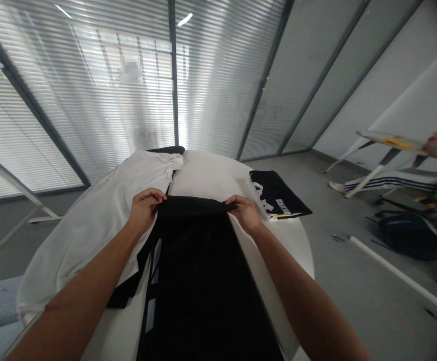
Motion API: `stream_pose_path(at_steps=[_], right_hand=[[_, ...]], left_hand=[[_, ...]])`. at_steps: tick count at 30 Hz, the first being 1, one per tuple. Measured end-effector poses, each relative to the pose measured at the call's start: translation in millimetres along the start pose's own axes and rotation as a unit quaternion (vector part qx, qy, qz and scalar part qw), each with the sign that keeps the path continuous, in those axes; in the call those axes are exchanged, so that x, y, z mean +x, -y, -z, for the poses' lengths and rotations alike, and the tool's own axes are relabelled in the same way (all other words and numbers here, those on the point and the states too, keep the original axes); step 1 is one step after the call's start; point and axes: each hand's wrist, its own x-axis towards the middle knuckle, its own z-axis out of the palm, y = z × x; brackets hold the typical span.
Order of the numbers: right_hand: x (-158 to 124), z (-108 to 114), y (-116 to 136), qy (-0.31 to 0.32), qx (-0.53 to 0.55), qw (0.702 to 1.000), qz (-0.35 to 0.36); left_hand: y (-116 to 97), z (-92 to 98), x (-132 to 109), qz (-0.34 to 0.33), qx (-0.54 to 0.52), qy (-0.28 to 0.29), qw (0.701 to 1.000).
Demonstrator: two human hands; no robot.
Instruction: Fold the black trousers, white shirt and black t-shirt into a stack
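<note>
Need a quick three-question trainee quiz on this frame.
1. True or false: the left hand and the right hand both hold the top edge of the black garment.
2. What lies on the table to the left of the black garment?
A) a white garment
B) a backpack
C) a laptop
3. Fill in the blank: the backpack sits on the ____.

Key: 1. True. 2. A. 3. floor.
</note>
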Motion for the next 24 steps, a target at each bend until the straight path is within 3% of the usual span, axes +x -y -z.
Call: stream_pose_path(at_steps=[5, 9, 11, 14, 17, 21, 24], right_hand=[[-3, -3, 5, -0.003, -0.015, 1.000, 0.006], [-2, -5, 2, -0.011, -0.080, 0.997, 0.009], [0, -5, -1, -0.027, -0.137, 0.990, 0.020], [3, -2, -5, -0.061, -0.233, 0.970, 0.036], [2, 0, -4, -0.089, -0.347, 0.933, 0.026], [-6, -3, 3, -0.063, -0.450, 0.890, -0.021], [-9, -7, 4, -0.037, -0.472, 0.881, -0.010]], left_hand=[[2, -0.1, 0, 0.049, 0.048, -0.022, 0.997], [6, 0.1, 3, 0.080, 0.178, -0.015, 0.981], [6, 0.0, 3, 0.055, 0.297, -0.026, 0.953], [2, -0.7, 1, 0.006, 0.500, -0.064, 0.863], [-3, -1.9, -2, 0.051, 0.600, -0.034, 0.798], [-6, -2.3, -5, 0.142, 0.607, 0.021, 0.782], [-5, -1.6, -5, 0.153, 0.591, 0.038, 0.791]])
